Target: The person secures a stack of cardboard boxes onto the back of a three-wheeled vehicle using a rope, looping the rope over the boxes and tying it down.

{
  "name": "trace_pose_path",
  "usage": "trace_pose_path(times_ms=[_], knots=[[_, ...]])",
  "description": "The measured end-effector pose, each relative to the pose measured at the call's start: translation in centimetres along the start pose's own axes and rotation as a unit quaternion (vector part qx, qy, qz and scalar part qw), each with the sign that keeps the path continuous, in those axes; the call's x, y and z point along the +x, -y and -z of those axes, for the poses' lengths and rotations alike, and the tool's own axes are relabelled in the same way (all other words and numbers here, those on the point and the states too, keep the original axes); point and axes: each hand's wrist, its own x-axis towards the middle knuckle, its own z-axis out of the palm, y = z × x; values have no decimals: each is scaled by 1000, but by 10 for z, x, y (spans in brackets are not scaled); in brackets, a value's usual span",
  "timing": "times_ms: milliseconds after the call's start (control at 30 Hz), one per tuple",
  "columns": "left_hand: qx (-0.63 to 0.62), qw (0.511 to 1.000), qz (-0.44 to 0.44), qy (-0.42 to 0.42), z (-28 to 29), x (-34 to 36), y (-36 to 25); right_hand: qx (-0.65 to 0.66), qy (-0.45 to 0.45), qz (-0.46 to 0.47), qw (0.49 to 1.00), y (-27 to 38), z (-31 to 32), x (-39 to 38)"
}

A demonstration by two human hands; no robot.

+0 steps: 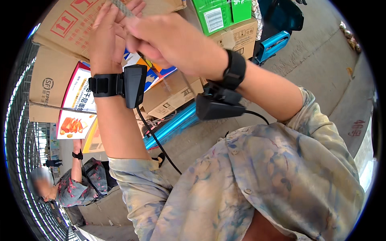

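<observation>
At the top of the head view my left hand [108, 38] and my right hand [169, 42] are close together on a grey rope [122, 8]. My right fingers are closed around it; my left fingers curl beside them at the rope, partly hidden. Behind them are stacked cardboard boxes [70, 28], with red printed symbols on the upper one. A white-and-red printed carton [74, 124] sits at the left with a rope across it. A green box [217, 12] rests on another carton at the upper right.
Below the load runs a bright blue metal bar [171, 126]; a dark teal vehicle part with a blue frame [273, 42] is at the upper right. A co-worker [80, 184] in a dark floral shirt reaches up at the lower left. Grey concrete floor [329, 80] surrounds the load.
</observation>
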Motion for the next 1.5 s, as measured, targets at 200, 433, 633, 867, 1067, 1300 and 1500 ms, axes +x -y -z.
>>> trace_pose_path(times_ms=[200, 433, 633, 867, 1067, 1300, 1500], knots=[[-105, 992, -69, -14, -40, -24, 7, -201, -100, -136, 965, -131, -9, -120], [62, 986, 148, -46, -99, -110, 105, -240, -20, -243, 940, -209, -22, -212], [138, 954, 265, -13, -105, -196, 230, -461, 143, -279, 830, -259, 0, -366], [258, 916, 307, -23, -119, -214, 291, -372, 30, -485, 791, -302, 43, -381], [311, 900, 303, -43, -106, -205, 299, 112, -156, -575, 795, -341, 29, -346], [299, 909, 278, -77, -103, -228, 307, 449, -268, -462, 716, -402, -42, -318], [306, 908, 282, -54, -95, -227, 308, 641, -338, -316, 613, -394, -73, -263]])
